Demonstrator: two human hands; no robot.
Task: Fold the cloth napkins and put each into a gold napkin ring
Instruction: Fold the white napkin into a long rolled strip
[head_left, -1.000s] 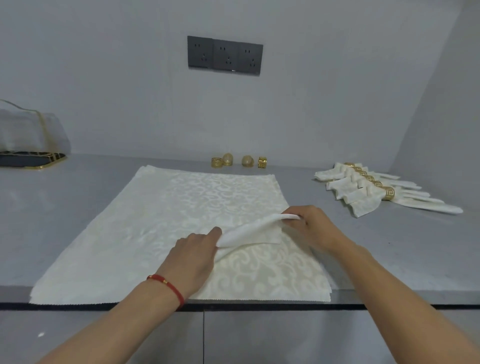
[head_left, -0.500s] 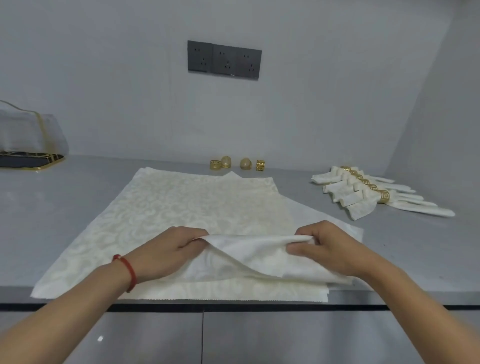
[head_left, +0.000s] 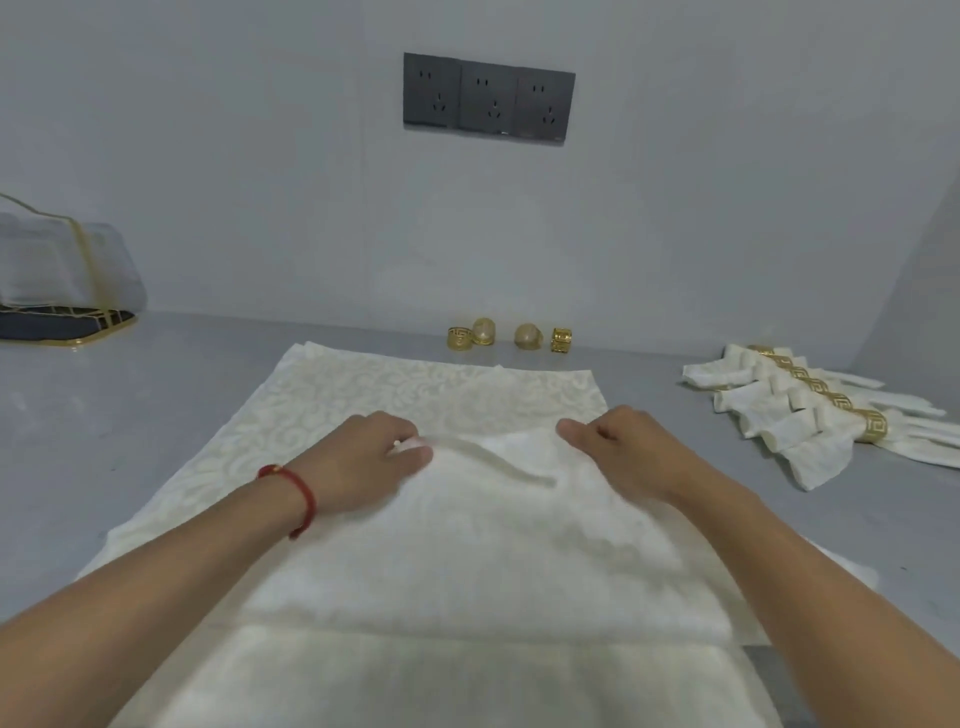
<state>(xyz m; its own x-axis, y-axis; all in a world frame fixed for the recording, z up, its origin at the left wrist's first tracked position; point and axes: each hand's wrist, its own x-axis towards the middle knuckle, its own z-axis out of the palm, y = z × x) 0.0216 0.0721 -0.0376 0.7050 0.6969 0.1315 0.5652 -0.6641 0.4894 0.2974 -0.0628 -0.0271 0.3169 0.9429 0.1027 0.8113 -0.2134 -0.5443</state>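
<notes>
A stack of cream patterned napkins (head_left: 374, 400) lies flat on the grey counter (head_left: 104, 415). The top napkin (head_left: 467, 545) is doubled over itself, its plain side up, with a raised crease running between my hands. My left hand (head_left: 374, 457), with a red string on the wrist, pinches the napkin's far left edge. My right hand (head_left: 618, 452) grips the far right edge with curled fingers. Several gold napkin rings (head_left: 511, 336) stand in a row by the wall, beyond the stack.
Several folded napkins in gold rings (head_left: 810, 410) lie in a row at the right. A dark tray with gold trim (head_left: 57, 322) and a clear cover stands far left. A dark socket panel (head_left: 488, 98) is on the wall.
Both hands have carried the top napkin's lifted edge away from me toward the middle of the stack. The view has tilted down and closer to the counter.
</notes>
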